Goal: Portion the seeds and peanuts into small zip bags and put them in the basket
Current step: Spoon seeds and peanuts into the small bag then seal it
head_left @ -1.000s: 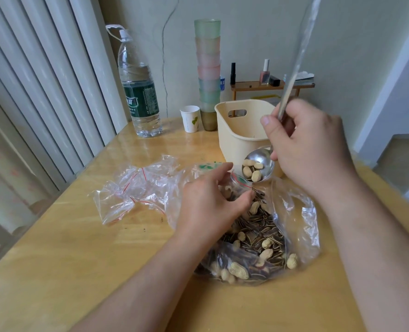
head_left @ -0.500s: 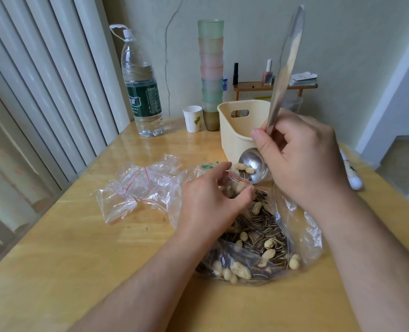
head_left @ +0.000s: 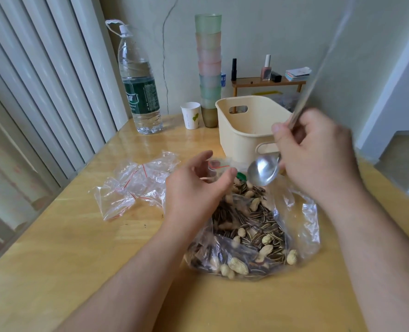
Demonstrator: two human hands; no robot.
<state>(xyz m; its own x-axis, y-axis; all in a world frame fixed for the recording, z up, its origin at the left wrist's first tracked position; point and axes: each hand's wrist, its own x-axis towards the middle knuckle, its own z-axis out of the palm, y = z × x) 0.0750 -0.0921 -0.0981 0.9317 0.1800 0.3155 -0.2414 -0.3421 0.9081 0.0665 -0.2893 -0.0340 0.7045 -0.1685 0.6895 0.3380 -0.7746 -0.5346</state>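
Seeds and peanuts, striped sunflower seeds mixed with pale peanuts in the shell (head_left: pixel 258 226), lie heaped in a large clear plastic bag (head_left: pixel 301 219) on the yellow wooden table (head_left: pixel 67 248), between the two forearms. The right hand (head_left: pixel 318 159) has its thumb and fingers curled round the long handle of a shiny metal ladle-like spoon (head_left: pixel 263 170); the handle runs up to the upper right and is blurred. The spoon's bowl hangs tilted above the far edge of the heap and shows a bare metal inside. The left hand (head_left: pixel 196 188) is over the near-left rim of the large bag, thumb and fingers parted and loosely bent around a small clear zip bag with a red strip (head_left: pixel 216 165); whether the fingers actually pinch its film cannot be told. Left of that hand, a loose pile of small clear zip bags with red strips (head_left: pixel 136 185) lies flat on the table. The cream plastic basket with handle slots (head_left: pixel 246 130) stands just behind the spoon. Further back stand a large clear water bottle with a green label (head_left: pixel 138 92), a white paper cup (head_left: pixel 191 115) and a tall stack of pastel plastic cups (head_left: pixel 209 68).
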